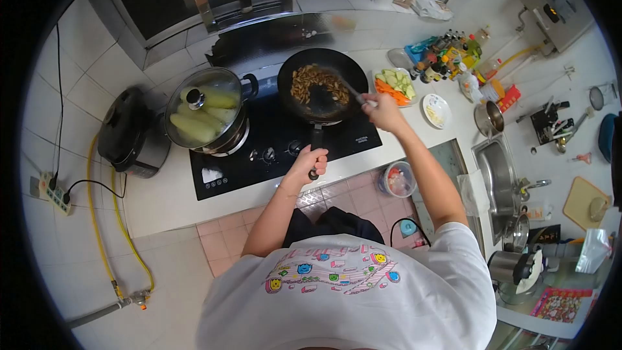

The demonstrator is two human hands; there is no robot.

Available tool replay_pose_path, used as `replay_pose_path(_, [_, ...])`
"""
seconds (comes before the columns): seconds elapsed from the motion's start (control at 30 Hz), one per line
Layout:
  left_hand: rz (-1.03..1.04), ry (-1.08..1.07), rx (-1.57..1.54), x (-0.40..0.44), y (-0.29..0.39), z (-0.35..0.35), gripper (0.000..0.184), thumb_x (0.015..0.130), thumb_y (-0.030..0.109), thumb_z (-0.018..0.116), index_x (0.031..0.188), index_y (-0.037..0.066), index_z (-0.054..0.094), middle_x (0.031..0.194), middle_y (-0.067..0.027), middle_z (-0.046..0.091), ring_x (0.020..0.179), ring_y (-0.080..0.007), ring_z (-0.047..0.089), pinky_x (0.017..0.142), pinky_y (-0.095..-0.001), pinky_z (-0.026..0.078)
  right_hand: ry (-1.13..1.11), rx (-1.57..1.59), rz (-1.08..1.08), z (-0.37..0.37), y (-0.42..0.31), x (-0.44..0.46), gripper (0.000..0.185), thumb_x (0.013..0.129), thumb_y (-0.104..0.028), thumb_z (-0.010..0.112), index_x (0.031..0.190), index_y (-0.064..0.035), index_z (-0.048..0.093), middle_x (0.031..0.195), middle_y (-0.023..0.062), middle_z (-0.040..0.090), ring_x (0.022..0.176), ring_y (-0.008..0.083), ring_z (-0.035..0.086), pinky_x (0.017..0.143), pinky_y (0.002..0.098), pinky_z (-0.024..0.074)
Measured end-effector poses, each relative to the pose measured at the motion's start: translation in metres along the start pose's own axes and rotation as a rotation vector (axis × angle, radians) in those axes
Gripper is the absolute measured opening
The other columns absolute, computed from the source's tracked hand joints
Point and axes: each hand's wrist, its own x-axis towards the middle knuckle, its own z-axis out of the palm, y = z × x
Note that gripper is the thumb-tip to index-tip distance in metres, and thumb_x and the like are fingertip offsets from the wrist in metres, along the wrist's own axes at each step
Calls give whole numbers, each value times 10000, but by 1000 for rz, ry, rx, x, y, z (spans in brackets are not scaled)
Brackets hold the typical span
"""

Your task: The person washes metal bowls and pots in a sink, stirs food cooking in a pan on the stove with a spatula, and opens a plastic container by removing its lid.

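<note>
On the right burner of the black gas stove (pixel 272 172) sits a dark frying pan (pixel 353 65) with browned food pieces (pixel 302 84) in it. My left hand (pixel 307 166) is wrapped round the pan's handle (pixel 317 136). A spatula (pixel 358 96) is gripped in my right hand (pixel 382 113), above the pan's right rim, and its far end reaches into the pan. Just right of the pan, a plate of sliced cucumber (pixel 396 79) and carrot (pixel 392 93) lies on the counter.
A lidded glass-topped pot (pixel 202 112) holding pale green pieces stands on the left burner. Left of it is a black cooker (pixel 133 133). To the right are a small plate (pixel 437 111), bottles (pixel 447 58), a metal pot (pixel 488 119) and the sink (pixel 497 185).
</note>
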Motion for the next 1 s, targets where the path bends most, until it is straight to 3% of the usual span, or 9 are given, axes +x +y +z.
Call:
replay_pose_path(0.03, [-12,0,-5,0,0,-2,161,878,22,538,785,104,434,587,14,440,415,-54,395,350,-213,295,-81,154,271,-17,-15,-3,337,867,-121,581,1184,-8,606,674,157,634,490,205,596,461,331,476])
replay_pose_path(0.1, [-19,0,0,2,-1,-4,167,878,23,538,793,114,428,588,17,437,418,-53,392,351,-214,296,-96,316,445,-42,-15,-4,344,906,-128,548,1234,-25,564,597,74,557,398,106,489,338,260,376])
replay_pose_path(0.2, [-43,26,30,2,2,-1,169,883,27,537,800,118,422,590,17,438,418,-53,392,350,-213,294,-137,472,630,-54,0,6,175,922,-115,509,1015,20,571,594,83,555,403,112,483,328,240,370])
replay_pose_path(0.33, [-66,39,50,1,6,3,170,887,34,541,810,121,416,591,14,443,418,-51,394,347,-211,290,-280,913,855,-18,44,45,124,927,-104,484,978,-12,551,626,93,557,412,83,459,325,211,344])
replay_pose_path(0.43, [-83,45,72,-2,5,2,191,887,28,522,804,121,377,589,10,437,420,-53,396,349,-216,301,-443,1061,709,-11,33,57,130,921,-90,486,1003,-14,552,622,89,549,412,77,457,320,207,324])
replay_pose_path(0.7, [-91,57,71,1,7,3,207,885,28,537,794,142,391,593,23,435,423,-43,388,349,-207,286,-280,176,274,-43,3,81,289,864,-119,604,1123,10,618,559,36,529,378,93,441,331,256,319])
replay_pose_path(0.8, [-90,48,74,1,9,3,212,884,26,536,790,145,388,595,26,434,423,-41,386,352,-204,290,-349,360,238,-24,7,87,337,835,-125,641,1154,-16,632,558,32,526,392,96,455,346,256,334])
replay_pose_path(0.9, [-101,59,82,3,10,3,213,884,24,536,792,146,388,590,27,434,421,-40,385,353,-203,291,-517,162,166,-20,4,71,388,810,-120,658,1197,-102,637,578,26,532,437,94,484,393,264,380])
replay_pose_path(1.0, [-89,63,102,4,12,3,207,882,21,538,790,141,396,582,27,430,417,-38,380,351,-202,290,-422,-256,-188,-47,9,47,359,766,-135,673,1125,-114,675,697,119,638,595,204,603,567,337,475])
